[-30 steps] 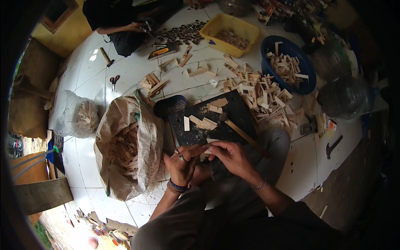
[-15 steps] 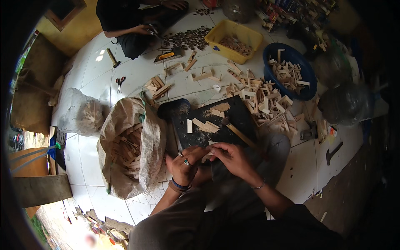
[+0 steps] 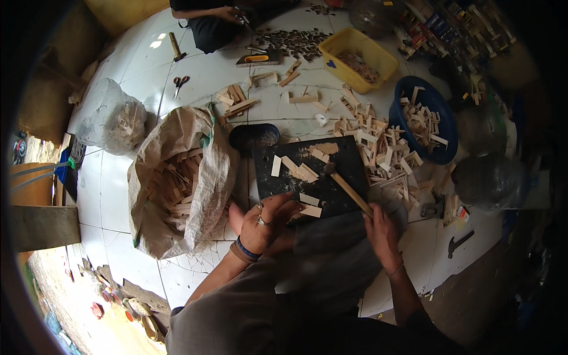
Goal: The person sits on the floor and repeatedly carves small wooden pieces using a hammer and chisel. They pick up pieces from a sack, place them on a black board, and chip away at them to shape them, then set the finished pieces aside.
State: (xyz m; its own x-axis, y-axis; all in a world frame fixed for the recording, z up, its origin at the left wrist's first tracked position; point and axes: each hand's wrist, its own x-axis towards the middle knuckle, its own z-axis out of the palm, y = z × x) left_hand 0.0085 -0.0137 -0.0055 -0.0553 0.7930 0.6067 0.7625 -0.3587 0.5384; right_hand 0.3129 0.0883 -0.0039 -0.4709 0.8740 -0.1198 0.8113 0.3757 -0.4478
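My left hand [image 3: 263, 223] rests at the near edge of a black work board [image 3: 346, 157], fingers curled beside a small pale wood piece [image 3: 310, 211]; I cannot tell whether it grips anything. My right hand [image 3: 381, 228] holds the wooden handle of a small hammer [image 3: 346, 188], whose head lies on the board. Several flat wood strips [image 3: 299, 170] lie scattered on the board.
A woven sack [image 3: 183, 183] full of wood offcuts stands to the left, a clear bag [image 3: 109, 118] beyond it. A loose pile of wood pieces [image 3: 378, 142], a blue basin [image 3: 426, 121] and a yellow tub [image 3: 358, 59] lie to the right. Another person [image 3: 219, 21] sits at the far side. A second hammer [image 3: 460, 242] lies right.
My hands were together over the board's near edge; they have separated. The right hand has moved right and taken the hammer handle. The left hand stays at the board's edge.
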